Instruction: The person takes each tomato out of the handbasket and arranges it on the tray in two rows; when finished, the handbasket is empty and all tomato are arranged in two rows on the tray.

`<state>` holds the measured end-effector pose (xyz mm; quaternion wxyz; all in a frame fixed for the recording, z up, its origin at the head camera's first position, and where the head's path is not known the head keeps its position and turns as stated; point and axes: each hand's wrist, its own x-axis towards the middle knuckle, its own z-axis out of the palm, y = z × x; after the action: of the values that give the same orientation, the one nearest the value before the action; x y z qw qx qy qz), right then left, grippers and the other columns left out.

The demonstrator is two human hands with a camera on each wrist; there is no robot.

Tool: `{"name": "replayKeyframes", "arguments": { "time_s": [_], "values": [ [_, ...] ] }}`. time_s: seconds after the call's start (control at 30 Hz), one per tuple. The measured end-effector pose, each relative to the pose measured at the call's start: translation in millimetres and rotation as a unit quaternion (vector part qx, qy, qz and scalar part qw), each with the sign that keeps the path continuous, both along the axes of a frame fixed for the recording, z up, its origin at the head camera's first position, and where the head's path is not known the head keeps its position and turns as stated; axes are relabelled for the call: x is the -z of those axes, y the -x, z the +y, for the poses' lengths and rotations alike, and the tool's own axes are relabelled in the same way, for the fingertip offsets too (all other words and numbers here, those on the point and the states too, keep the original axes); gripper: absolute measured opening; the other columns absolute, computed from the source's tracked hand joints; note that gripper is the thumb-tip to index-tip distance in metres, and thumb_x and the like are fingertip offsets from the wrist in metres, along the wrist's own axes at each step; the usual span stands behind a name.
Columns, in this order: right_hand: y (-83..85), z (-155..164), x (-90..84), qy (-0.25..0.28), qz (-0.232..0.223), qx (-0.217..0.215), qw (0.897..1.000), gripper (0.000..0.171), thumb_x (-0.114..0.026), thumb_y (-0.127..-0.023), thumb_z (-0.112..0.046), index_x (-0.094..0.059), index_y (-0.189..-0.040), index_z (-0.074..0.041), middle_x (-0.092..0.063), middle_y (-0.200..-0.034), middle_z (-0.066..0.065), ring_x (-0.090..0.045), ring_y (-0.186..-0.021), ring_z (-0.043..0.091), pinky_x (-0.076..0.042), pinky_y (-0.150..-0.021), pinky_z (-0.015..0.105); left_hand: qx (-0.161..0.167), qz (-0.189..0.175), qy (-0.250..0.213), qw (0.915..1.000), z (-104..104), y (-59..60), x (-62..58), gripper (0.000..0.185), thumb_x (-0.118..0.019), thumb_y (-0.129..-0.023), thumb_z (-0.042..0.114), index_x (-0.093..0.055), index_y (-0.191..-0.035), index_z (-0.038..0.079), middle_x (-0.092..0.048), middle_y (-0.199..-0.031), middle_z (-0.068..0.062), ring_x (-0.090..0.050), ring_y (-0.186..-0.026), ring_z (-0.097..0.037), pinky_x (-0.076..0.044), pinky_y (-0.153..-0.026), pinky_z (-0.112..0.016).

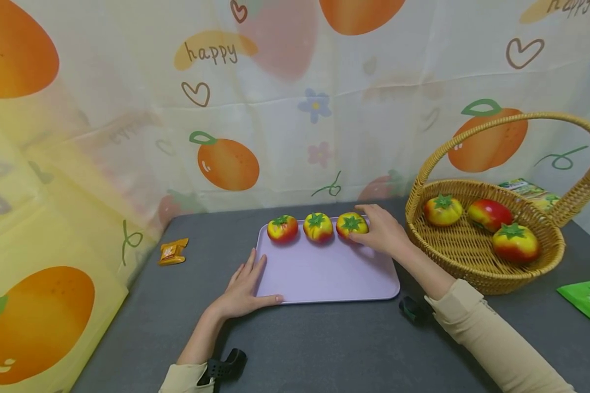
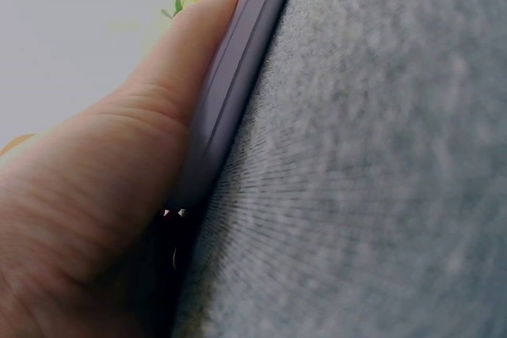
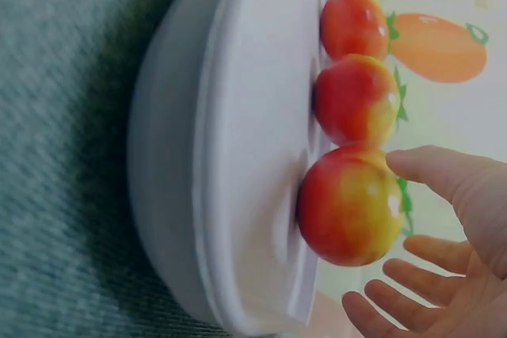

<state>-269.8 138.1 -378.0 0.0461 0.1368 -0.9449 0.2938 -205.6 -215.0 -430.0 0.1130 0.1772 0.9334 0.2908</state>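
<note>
Fingers wide, my right hand (image 1: 382, 232) spanned the rightmost tomato (image 1: 351, 225); my left hand (image 1: 241, 291) splayed against the lilac tray (image 1: 326, 278)!

Left hand (image 1: 243, 289) and right hand (image 1: 381, 232): bare to the forearm. Right sleeve (image 1: 501, 338), lower right of head frame: beige cloth, wrinkled; cuff (image 1: 457, 308) turned back in a broad band. Left sleeve (image 1: 183, 380), bottom edge left of centre: same beige, end only. Left wrist: black strap (image 1: 218, 370), curved black housing (image 1: 236, 360). Beside right cuff: small, dark, rounded unit (image 1: 412, 310); attachment hidden.
</note>
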Motion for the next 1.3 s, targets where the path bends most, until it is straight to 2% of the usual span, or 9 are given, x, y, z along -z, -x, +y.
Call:
{"name": "replayKeyframes", "arguments": {
  "time_s": [0.47,0.67,0.77,0.9,1.1,1.3],
  "values": [
    [-27.4,6.1,-15.4,0.02,0.038,-0.03,0.999,0.066,-0.075,-0.086,-0.027,-0.048,-0.14,-0.001,-0.05,-0.138,0.021,-0.047,-0.125,0.037,-0.04,-0.1,0.055,0.003,-0.007,0.001,1.0,-0.3,-1.1,-2.3,0.105,-0.069,-0.083,0.056,-0.011,-0.157,0.008,0.013,-0.161,-0.017,0.004,-0.145,-0.045,0.002,-0.111,-0.063],
    [-42.1,14.1,-24.5,0.041,0.066,-0.042,0.996,0.061,-0.077,-0.085,-0.025,-0.052,-0.136,-0.001,-0.055,-0.134,0.02,-0.052,-0.119,0.035,-0.044,-0.095,0.053,0.005,-0.008,-0.001,1.0,-0.4,-1.1,-2.6,0.105,-0.069,-0.083,0.056,-0.011,-0.157,0.008,0.013,-0.161,-0.018,0.004,-0.145,-0.046,0.001,-0.111,-0.064],
    [-49.2,21.0,-27.9,0.045,0.078,-0.043,0.995,0.059,-0.077,-0.085,-0.023,-0.054,-0.135,-0.002,-0.056,-0.133,0.019,-0.054,-0.115,0.034,-0.048,-0.089,0.051,0.004,-0.006,-0.001,1.0,-0.4,-0.9,-2.3,0.105,-0.069,-0.083,0.056,-0.012,-0.157,0.007,0.012,-0.161,-0.018,0.003,-0.144,-0.047,0.001,-0.111,-0.064],
    [-57.5,32.0,-31.5,0.042,0.089,-0.033,0.995,0.056,-0.077,-0.085,-0.022,-0.055,-0.134,-0.005,-0.058,-0.13,0.017,-0.057,-0.109,0.032,-0.053,-0.08,0.047,0.005,0.0,-0.001,1.0,0.2,-0.5,-1.8,0.106,-0.07,-0.083,0.056,-0.012,-0.156,0.006,0.012,-0.161,-0.019,0.003,-0.144,-0.047,0.001,-0.111,-0.064],
    [-68.4,51.0,-37.1,0.03,0.116,-0.018,0.993,0.048,-0.077,-0.085,-0.022,-0.061,-0.127,-0.006,-0.062,-0.12,0.015,-0.058,-0.099,0.029,-0.052,-0.076,0.044,0.006,0.004,-0.001,1.0,1.9,-1.0,-2.1,0.106,-0.07,-0.082,0.055,-0.013,-0.156,0.005,0.011,-0.161,-0.019,0.003,-0.145,-0.046,0.002,-0.111,-0.064],
    [-75.7,75.4,-40.9,0.048,0.114,0.004,0.992,0.042,-0.074,-0.088,-0.026,-0.063,-0.125,-0.008,-0.063,-0.12,0.015,-0.06,-0.105,0.033,-0.054,-0.079,0.051,0.004,0.008,0.005,0.9999,1.9,-1.2,-2.3,0.107,-0.071,-0.082,0.055,-0.013,-0.156,0.005,0.01,-0.161,-0.02,0.001,-0.144,-0.048,0.0,-0.11,-0.065]
  ]
}}
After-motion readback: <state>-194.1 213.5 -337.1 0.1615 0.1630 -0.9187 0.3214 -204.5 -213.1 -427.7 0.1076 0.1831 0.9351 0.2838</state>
